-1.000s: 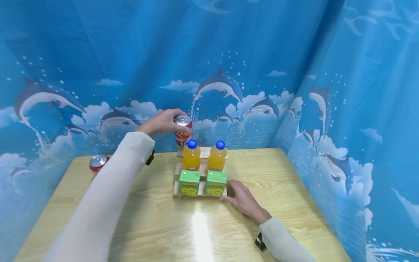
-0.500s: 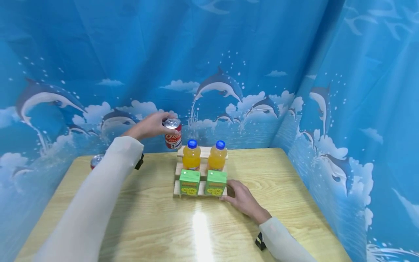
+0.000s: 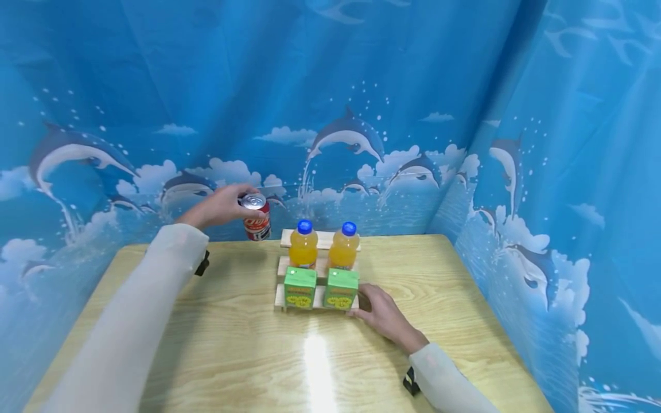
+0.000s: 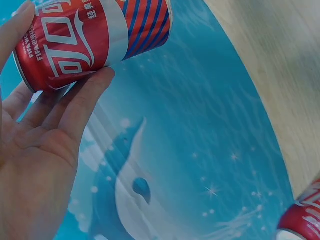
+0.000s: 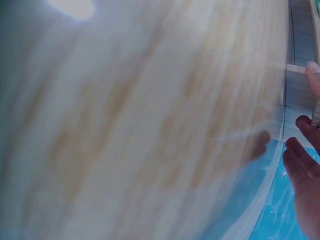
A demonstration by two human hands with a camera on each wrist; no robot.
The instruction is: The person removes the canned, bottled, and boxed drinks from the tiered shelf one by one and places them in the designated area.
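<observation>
My left hand (image 3: 227,203) grips a red soda can (image 3: 256,221) near its top and holds it in the air, left of the tiered wooden rack (image 3: 320,297). In the left wrist view the fingers and thumb (image 4: 15,25) are around that can (image 4: 100,42). My right hand (image 3: 383,315) pinches the front right corner of the rack; in the right wrist view the thumb lies on the wood (image 5: 300,100). Two orange juice bottles (image 3: 303,248) with blue caps stand on the middle step. Two green juice boxes (image 3: 300,288) sit on the front step.
A second red can (image 4: 302,215) shows at the lower right of the left wrist view; my left sleeve (image 3: 129,298) hides it in the head view. Blue dolphin-print curtains (image 3: 310,86) close off the back and sides of the wooden table (image 3: 248,355).
My left hand has carried the soda can left and slightly down, from above the rack's back step to beside it. The left sleeve now covers the second can. The right hand stays in place.
</observation>
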